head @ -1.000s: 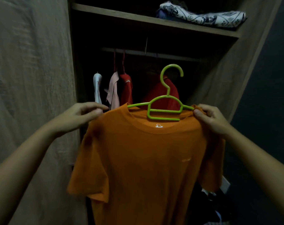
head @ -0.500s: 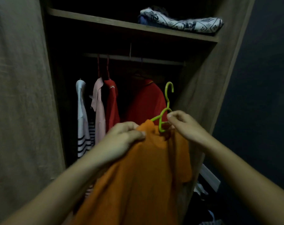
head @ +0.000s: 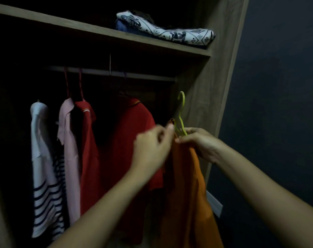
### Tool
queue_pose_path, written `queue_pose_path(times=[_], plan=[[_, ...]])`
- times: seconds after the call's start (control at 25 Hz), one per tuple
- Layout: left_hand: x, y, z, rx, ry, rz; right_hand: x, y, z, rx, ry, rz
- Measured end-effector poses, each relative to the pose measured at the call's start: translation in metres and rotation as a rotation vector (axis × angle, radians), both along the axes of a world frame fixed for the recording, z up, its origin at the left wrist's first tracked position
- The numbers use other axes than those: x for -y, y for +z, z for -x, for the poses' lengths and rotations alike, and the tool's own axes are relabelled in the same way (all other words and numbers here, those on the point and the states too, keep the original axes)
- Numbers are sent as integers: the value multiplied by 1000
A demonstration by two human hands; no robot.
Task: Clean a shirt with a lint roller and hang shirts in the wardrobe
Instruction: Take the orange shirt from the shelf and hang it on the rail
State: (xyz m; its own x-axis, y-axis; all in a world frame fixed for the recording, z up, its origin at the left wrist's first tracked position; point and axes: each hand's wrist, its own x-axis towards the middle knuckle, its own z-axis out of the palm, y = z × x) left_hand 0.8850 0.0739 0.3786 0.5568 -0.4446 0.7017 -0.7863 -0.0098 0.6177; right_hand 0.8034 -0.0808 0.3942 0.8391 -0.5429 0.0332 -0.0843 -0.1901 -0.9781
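Left hand (head: 152, 147) grip pinching orange shirt (head: 186, 185) collar, apparently; right hand (head: 200, 143) grip closed around green hanger (head: 181, 113) neck.

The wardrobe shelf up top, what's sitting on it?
On the shelf lies a folded white cloth with a dark pattern, resting on something blue. Whatever sits further back or to the left is lost in shadow.
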Motion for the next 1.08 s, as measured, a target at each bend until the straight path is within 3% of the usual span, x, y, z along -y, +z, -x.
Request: queue_pose_path(times=[0.08, 0.2, 0.44, 0.64, 0.84, 1.08], plan=[[35, 22, -54, -132, 99, 126, 11, 11, -14, 51, -82, 19], [90, 38, -116, -424, 105, 29, 37, 25, -35, 141, -147, -38], [148, 33, -146, -737, 153, 109, 78, 27, -90, 78, -113, 56], [148, 21, -156, -766, 353, 277, 91, 32, -114, 50, -56, 35], [156, 22, -154, -635, 344, 211, 95, 51, -139, 37, -34, 192], [154, 32, -153, -669, 320, 159, 95, 82, -175, 22, -65, 384]])
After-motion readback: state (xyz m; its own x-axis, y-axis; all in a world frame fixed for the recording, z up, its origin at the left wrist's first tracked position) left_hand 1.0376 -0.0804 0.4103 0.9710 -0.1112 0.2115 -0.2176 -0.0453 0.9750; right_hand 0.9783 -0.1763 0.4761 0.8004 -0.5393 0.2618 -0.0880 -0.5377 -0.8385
